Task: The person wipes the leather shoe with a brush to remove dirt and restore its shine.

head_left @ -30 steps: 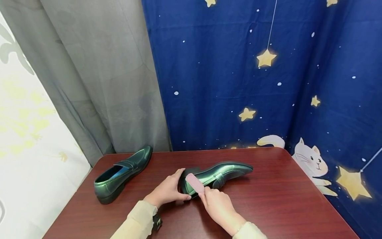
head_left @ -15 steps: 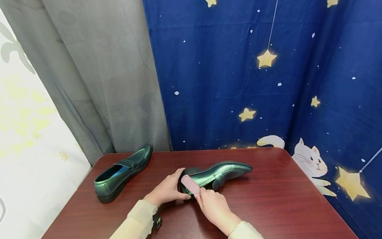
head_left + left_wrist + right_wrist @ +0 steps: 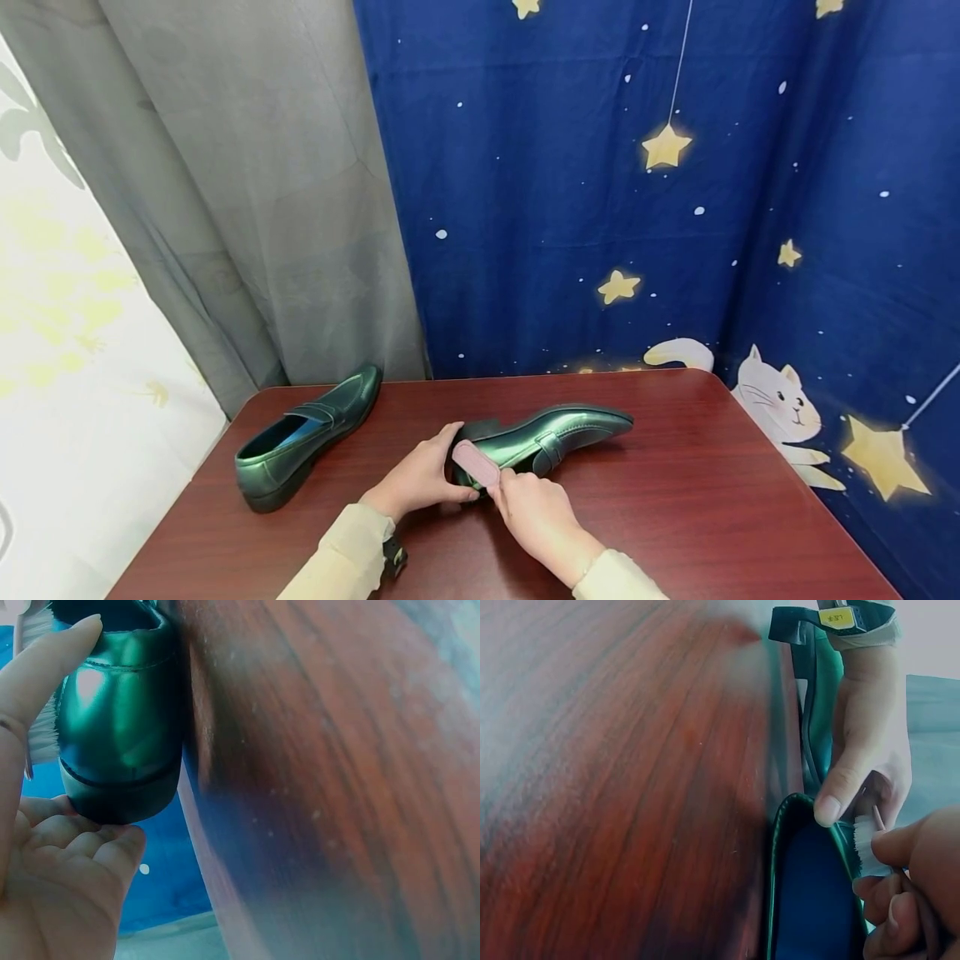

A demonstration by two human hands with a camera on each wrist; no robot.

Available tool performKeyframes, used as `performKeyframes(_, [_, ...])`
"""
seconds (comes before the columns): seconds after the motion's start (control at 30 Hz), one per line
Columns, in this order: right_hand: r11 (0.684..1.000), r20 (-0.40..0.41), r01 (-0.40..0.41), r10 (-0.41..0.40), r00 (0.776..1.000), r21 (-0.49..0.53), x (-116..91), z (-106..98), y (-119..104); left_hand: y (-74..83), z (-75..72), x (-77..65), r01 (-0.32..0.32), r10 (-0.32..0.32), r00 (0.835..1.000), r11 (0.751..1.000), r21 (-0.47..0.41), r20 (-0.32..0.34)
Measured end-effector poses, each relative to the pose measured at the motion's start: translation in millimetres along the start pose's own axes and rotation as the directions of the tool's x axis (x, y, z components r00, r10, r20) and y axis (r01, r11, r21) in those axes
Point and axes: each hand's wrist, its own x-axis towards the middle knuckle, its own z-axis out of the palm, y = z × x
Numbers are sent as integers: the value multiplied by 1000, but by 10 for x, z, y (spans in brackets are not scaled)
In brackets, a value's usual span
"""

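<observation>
A shiny green loafer [image 3: 587,423] lies on its side on the table, toe to the right. My left hand [image 3: 420,477] holds its heel, and in the left wrist view the thumb presses near the opening while the fingers lie against the heel's bottom. My right hand [image 3: 538,515] grips a pink-backed brush [image 3: 476,463] by its handle. White bristles [image 3: 866,846] face the shoe's side near the heel, seen in the right wrist view. The left wrist view shows the bristles [image 3: 43,729] against the green heel area. The brush covers part of the shoe in the head view.
A second green loafer [image 3: 307,437] stands upright at the table's left, its toe pointing to the back. The reddish-brown table [image 3: 720,500] reaches a grey curtain [image 3: 300,208] and a blue starry curtain [image 3: 540,208] behind.
The right hand and brush have shifted slightly left along the shoe, toward the heel. The left hand and both shoes stay in place.
</observation>
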Motion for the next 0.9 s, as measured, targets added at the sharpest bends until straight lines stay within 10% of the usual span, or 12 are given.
performKeyframes(0.9, [990, -77, -137, 135, 988, -28, -8, -142, 221, 23, -9, -9, 10, -10, 1000, 1000, 18, 3])
